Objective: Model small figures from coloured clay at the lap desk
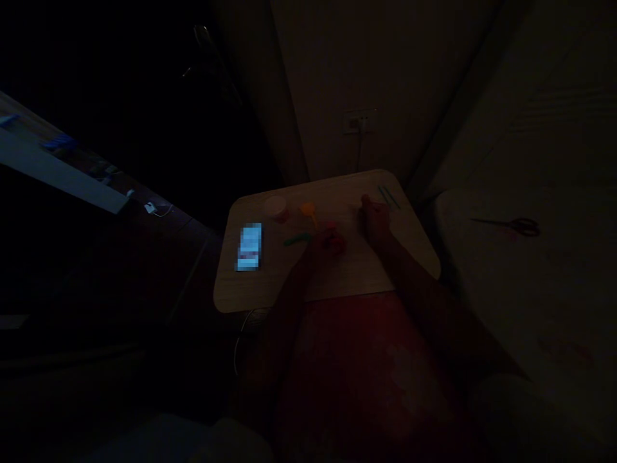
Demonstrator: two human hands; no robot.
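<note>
Left grip: the left hand is at the red object, its fingers lost in the dark; how far they are open, and whether they hold it, I cannot tell.
Right grip: the right hand looks curled nearly closed above the desk; whether something thin is pinched in it is too dark to tell.
Red object: on the near middle of the desk, by the left fingers, its outline blurred and partly hidden.
Green piece: the curved green piece lies just left of the left hand, which may cover its end.
Orange piece: the orange piece lies beyond the left hand, its narrow part toward it.
Green sticks: two thin green sticks lie side by side, beyond and right of the right hand.
Round container: a pale container at the far left, contents unclear.
Phone: the bright phone is near the left edge, its screen pixelated.
Scissors: dark scissors on a pale surface off to the right.
</note>
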